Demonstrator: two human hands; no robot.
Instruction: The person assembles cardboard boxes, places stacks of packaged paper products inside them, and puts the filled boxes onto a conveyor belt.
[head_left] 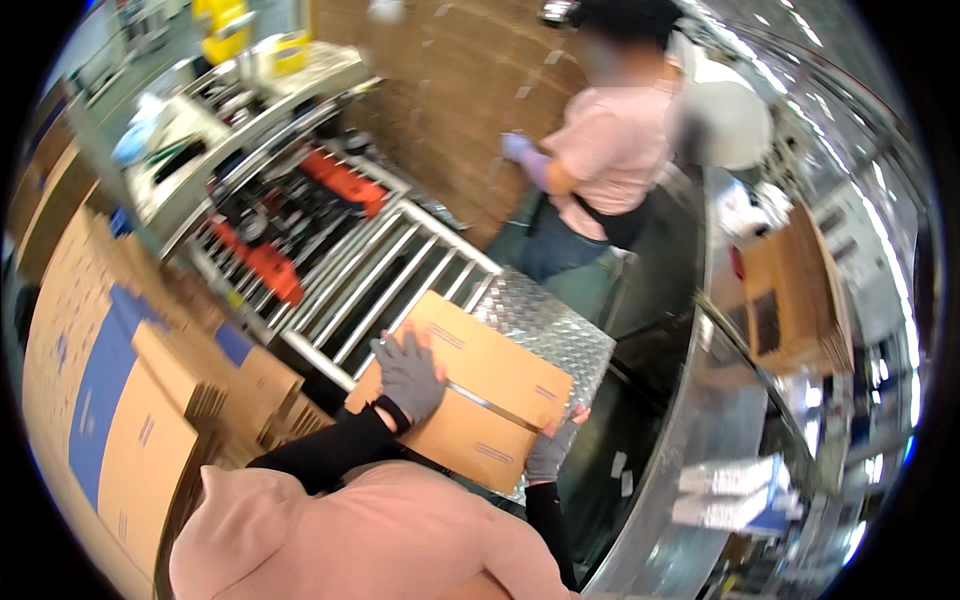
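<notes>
A brown cardboard box lies in front of me, its two top flaps meeting at a dark seam. It rests partly on a diamond-patterned metal plate and partly over the end of a roller conveyor. My left hand, in a grey glove with bare fingertips, is open and spread on the box's left side. At the right near corner my right hand, gloved the same way, grips the box's edge. Part of that hand's grip is hidden by the box.
Flattened cartons stand stacked on my left. Beyond the rollers sits a taping machine with red-orange parts. Another person in a pink shirt stands ahead. On the right runs a metal counter, with an open carton beyond.
</notes>
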